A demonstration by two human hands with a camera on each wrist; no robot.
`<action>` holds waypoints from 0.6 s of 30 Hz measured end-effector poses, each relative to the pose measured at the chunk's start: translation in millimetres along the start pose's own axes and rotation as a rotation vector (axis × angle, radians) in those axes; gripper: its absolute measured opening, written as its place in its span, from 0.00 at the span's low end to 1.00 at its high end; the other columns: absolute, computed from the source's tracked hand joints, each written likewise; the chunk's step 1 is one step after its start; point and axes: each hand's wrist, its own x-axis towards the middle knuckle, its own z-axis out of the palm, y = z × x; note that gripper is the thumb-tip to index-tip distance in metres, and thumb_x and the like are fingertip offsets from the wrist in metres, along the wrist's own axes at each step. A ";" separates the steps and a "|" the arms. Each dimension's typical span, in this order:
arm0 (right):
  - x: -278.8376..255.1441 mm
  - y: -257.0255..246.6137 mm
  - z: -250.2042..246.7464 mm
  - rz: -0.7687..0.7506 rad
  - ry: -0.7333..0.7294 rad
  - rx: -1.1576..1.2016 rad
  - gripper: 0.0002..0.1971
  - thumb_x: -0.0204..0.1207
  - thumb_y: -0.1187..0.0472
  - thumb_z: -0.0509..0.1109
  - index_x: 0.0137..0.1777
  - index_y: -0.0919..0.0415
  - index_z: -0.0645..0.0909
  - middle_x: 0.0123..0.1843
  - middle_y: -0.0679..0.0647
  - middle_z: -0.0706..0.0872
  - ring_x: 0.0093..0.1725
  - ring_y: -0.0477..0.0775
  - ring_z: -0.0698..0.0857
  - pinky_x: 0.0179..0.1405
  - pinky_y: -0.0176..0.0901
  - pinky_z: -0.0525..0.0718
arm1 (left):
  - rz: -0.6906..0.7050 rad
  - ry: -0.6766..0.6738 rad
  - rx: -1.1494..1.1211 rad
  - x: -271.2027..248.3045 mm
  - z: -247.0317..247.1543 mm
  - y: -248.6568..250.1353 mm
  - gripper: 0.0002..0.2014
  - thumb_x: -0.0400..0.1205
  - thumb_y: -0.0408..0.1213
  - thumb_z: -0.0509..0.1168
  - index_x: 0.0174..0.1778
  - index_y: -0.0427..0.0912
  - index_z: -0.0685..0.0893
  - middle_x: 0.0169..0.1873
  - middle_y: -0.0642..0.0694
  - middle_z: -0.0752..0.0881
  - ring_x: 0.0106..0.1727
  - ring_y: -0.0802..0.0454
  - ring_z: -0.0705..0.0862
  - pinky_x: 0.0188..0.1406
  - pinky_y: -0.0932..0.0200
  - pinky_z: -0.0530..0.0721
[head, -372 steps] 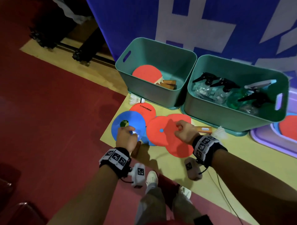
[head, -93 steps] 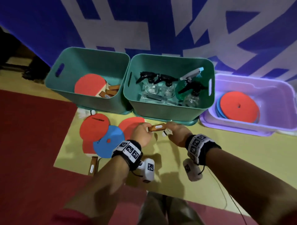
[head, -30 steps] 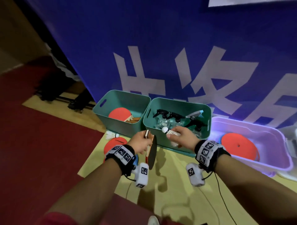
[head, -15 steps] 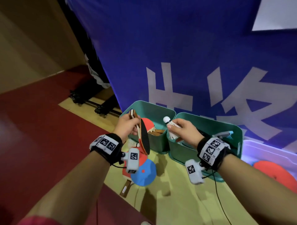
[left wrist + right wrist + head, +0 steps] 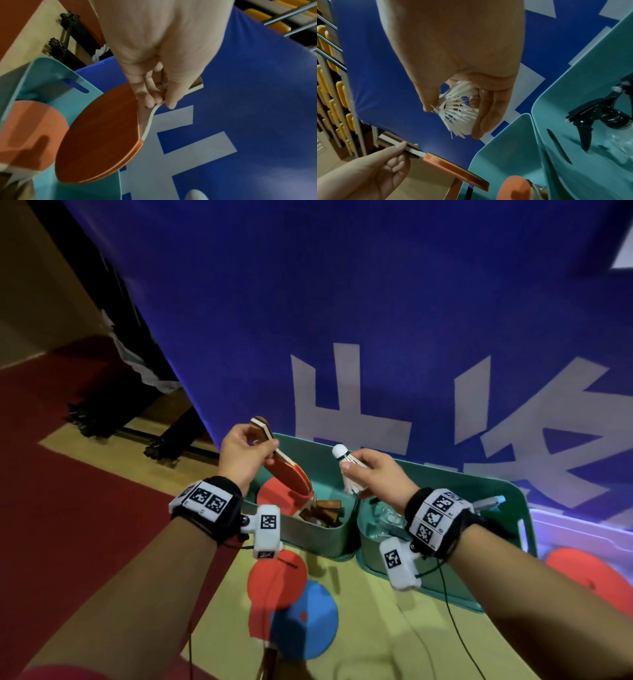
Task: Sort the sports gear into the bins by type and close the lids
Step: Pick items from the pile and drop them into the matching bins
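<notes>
Left hand (image 5: 239,458): grip pinches the handle of a paddle (image 5: 291,474), thumb on one side, fingers on the other.
Paddle: blade slants down from the grip into the left green bin (image 5: 322,537), above another paddle (image 5: 274,496) lying inside it.
Right hand (image 5: 375,477): grip curled round the feathers of a shuttlecock (image 5: 349,470), its white cork tip pointing up out of the grip.
Shuttlecock: held over the rims where the left bin meets the right green bin (image 5: 513,505).
Right bin: holds spray bottles (image 5: 597,119).
Floor (image 5: 376,628): below the left grip, a red paddle (image 5: 275,575) and a blue disc (image 5: 308,625) overlap.
Purple bin (image 5: 582,535): far right, holds a red disc (image 5: 589,573).
</notes>
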 end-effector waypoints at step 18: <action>47.7 32.1 3.0 0.149 0.135 0.007 0.11 0.79 0.51 0.72 0.55 0.57 0.83 0.43 0.52 0.86 0.41 0.49 0.86 0.39 0.57 0.89 | 0.339 -0.777 0.961 80.3 70.9 -68.9 0.16 0.75 0.36 0.75 0.59 0.46 0.87 0.41 0.52 0.80 0.48 0.50 0.81 0.51 0.58 0.75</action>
